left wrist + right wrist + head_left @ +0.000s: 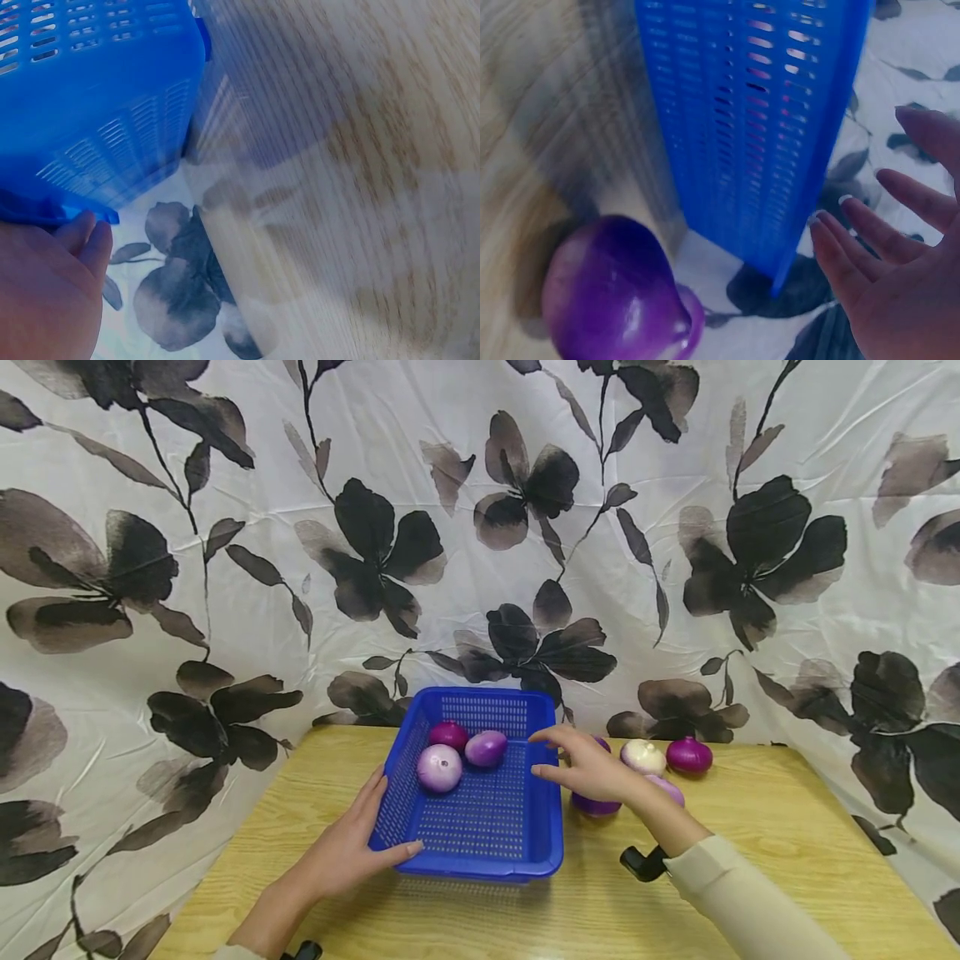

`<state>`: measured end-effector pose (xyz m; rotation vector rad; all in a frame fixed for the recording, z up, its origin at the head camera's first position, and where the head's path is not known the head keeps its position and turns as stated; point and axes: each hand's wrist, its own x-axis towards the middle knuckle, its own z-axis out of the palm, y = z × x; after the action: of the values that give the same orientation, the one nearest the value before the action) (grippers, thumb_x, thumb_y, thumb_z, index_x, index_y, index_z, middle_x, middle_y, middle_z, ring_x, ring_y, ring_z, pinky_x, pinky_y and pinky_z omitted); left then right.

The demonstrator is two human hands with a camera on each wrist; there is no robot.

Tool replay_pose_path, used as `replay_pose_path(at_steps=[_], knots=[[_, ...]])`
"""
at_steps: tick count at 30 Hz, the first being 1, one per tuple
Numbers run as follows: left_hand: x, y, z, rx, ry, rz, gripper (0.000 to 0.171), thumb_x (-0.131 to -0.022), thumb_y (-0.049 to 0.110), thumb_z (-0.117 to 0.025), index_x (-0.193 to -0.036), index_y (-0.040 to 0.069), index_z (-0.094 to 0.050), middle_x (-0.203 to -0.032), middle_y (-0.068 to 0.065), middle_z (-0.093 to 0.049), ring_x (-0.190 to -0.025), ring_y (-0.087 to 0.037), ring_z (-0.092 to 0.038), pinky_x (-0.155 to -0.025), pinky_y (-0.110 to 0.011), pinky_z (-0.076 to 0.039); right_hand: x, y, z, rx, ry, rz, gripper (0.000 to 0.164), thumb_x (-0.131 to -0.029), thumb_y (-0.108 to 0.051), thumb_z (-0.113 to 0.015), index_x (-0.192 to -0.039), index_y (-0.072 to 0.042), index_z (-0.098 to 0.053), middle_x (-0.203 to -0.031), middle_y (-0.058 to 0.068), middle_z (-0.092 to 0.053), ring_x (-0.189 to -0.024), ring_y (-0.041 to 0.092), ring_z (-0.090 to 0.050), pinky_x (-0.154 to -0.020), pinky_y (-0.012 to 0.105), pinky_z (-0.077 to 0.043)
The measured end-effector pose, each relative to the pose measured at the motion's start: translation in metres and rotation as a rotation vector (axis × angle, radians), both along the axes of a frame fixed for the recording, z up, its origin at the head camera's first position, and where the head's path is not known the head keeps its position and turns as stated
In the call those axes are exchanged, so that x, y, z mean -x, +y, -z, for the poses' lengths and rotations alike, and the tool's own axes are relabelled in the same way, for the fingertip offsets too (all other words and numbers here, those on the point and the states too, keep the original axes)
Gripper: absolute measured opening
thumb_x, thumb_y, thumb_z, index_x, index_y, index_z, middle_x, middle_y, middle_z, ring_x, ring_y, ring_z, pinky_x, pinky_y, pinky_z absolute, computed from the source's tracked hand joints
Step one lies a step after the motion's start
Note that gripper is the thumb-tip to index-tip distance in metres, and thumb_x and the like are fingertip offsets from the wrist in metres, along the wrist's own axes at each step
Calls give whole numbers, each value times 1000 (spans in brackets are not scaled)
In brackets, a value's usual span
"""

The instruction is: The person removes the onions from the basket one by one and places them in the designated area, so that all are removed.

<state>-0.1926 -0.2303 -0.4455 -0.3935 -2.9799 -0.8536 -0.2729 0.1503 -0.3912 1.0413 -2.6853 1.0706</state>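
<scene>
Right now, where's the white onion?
In the head view, the white onion is right of the blue basket, just left of the rightmost purple onion.

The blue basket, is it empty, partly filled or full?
Partly filled: three onions lie inside the blue basket, and much of its perforated floor shows bare.
</scene>
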Motion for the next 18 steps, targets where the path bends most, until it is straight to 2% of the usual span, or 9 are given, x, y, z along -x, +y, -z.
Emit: replay_pose_path(at_steps=[6,10,14,18], knots=[[0,0,-1,-8,4,-1,120,-83,73,-69,-165,9,-9,-172,-9,-5,-150,-45,-29,-110,-68,-35,11,-19,2,-35,-23,-27,49,-96,-25,-71,-138,-3,-59,-135,15,-61,-119,34,-61,-99,53,-52],[-1,-1,-1,-8,5,0,122,-81,76,-67,-165,9,-9,-172,-10,-5,-150,-45,-29,-110,-68,-35,21,-32,4,-96,-7,-28,59,-95,-28,-73,-144,-2,-52,-140,19,-56,-127,36,-56,-105,55,-47],[-2,-2,-1,-15,13,4,123,-81,77,-67,-165,9,-10,-172,-10,-6,-150,-45,-30,-110,-68,-35,32,-44,10,-155,-8,13,74,-92,-31,-76,-151,-2,-43,-148,23,-48,-138,39,-47,-111,58,-41],[-2,-2,-1,-24,18,11,123,-80,77,-67,-165,9,-10,-172,-8,-5,-149,-44,-30,-111,-67,-35,40,-57,18,-239,-21,83,87,-87,-39,-80,-156,-6,-38,-151,23,-45,-139,41,-46,-108,60,-43]])
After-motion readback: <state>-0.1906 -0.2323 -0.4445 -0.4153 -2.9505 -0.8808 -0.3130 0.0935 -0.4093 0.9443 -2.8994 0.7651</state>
